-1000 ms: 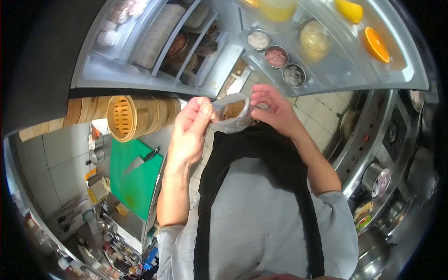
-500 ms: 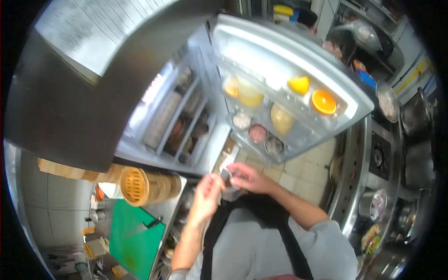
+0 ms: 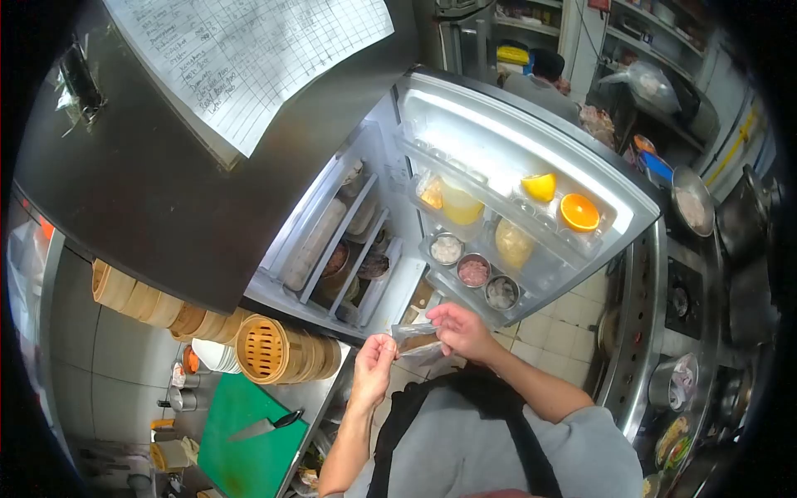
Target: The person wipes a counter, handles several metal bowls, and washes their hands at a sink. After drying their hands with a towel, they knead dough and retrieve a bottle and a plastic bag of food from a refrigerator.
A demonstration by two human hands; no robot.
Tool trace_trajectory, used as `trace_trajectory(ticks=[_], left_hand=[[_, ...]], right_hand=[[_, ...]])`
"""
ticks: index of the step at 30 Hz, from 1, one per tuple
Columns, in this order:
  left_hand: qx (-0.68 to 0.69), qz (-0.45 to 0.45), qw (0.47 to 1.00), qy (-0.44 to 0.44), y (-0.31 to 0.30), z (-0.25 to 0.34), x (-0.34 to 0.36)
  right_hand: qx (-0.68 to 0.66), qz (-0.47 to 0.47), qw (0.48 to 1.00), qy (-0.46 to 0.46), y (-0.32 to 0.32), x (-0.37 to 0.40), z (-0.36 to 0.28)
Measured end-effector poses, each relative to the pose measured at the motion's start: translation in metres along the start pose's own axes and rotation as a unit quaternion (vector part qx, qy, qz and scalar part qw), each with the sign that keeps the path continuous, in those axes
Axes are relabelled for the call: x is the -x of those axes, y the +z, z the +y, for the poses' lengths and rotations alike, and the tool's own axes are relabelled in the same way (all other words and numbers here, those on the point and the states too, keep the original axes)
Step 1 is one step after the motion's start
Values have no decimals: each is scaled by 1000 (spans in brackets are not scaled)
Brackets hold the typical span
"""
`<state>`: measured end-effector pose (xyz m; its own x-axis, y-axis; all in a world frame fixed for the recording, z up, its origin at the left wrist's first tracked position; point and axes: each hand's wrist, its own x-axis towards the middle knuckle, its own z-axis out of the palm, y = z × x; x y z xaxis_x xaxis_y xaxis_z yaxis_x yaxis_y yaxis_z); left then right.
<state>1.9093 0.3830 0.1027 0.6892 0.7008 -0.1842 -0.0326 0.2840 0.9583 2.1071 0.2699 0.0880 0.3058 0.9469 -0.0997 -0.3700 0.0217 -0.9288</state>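
Observation:
I hold a small clear plastic bag (image 3: 418, 340) with something brown inside, in front of my chest. My left hand (image 3: 375, 365) pinches its left end, and my right hand (image 3: 461, 329) grips its right end. The bag is stretched between both hands, just below the open fridge door (image 3: 531, 166). The door shelves carry an orange half (image 3: 579, 212), a lemon piece (image 3: 540, 186) and three small metal bowls (image 3: 474, 270).
The open fridge compartment (image 3: 336, 249) holds shelves of containers. Bamboo steamers (image 3: 282, 349) lie on the counter at left, beside a green cutting board (image 3: 245, 440) with a knife (image 3: 266, 426). A stove with pots (image 3: 689, 290) runs along the right. Another person (image 3: 540, 79) stands far back.
My head tilted up, so the hands and bag dropped lower in view and the fridge front with its paper sheet appeared. Both hands stayed on the bag, now stretched flatter.

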Motion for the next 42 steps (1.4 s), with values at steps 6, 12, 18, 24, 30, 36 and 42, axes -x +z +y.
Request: trace_trajectory(ticks=[6,12,18,24,30,36,42], left_hand=[[-80,-36,990,112,17,-9,11],[-368,-109,922,49,29,-40,-29],[-53,99,990,91,47,-14,-38],[155,56,984,62,80,27,-32],[181,-36,982,-49,106,44,-38],[267,8,963,39,110,91,-26],[-315,28,744,588,82,60,-6]], right_hand=[[-51,-23,998,-27,18,1,-30],[73,-85,979,-168,43,-9,-42],[154,-23,964,-216,8,15,-48],[-36,53,997,-52,-26,34,-22],[-273,-49,961,3,-35,44,-11],[-299,-78,951,-16,-47,39,-8],[-275,-42,960,-43,-49,32,-20]])
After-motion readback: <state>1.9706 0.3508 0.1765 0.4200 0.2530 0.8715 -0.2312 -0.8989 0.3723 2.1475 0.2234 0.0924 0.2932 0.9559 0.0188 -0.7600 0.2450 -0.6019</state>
